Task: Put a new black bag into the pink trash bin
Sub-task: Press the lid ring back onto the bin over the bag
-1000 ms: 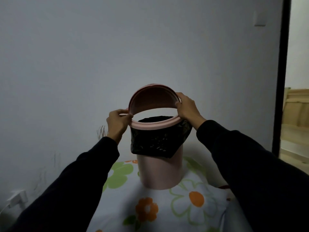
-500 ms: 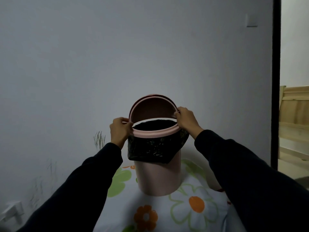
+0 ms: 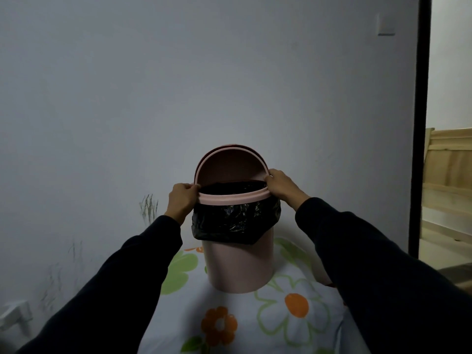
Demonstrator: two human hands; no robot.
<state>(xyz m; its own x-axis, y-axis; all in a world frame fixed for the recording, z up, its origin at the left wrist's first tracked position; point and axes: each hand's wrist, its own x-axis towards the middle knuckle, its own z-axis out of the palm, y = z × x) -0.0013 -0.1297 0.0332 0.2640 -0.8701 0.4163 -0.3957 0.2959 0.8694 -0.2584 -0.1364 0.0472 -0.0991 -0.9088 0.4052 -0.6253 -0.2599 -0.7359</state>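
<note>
**Both hands on the bin's lid ring**

My left hand (image 3: 181, 200) grips the left side of the pink lid ring (image 3: 233, 199), fingers curled over its edge. My right hand (image 3: 279, 186) holds the right side the same way, thumb at the rim. The ring lies across the mouth of the pink trash bin (image 3: 238, 264), and its round flap (image 3: 229, 166) stands tipped up at the back.

The black bag (image 3: 235, 223) is inside the bin. Its top is folded outward under the ring and hangs as a crinkled skirt down the upper part of the bin's wall.

The bin stands upright on a flowered cloth (image 3: 293, 310), close to a grey wall (image 3: 178, 85). A light switch (image 3: 386, 24) is high on the right, beside a dark door frame (image 3: 419, 123). Past the frame there is pale wooden furniture (image 3: 449, 169).
</note>
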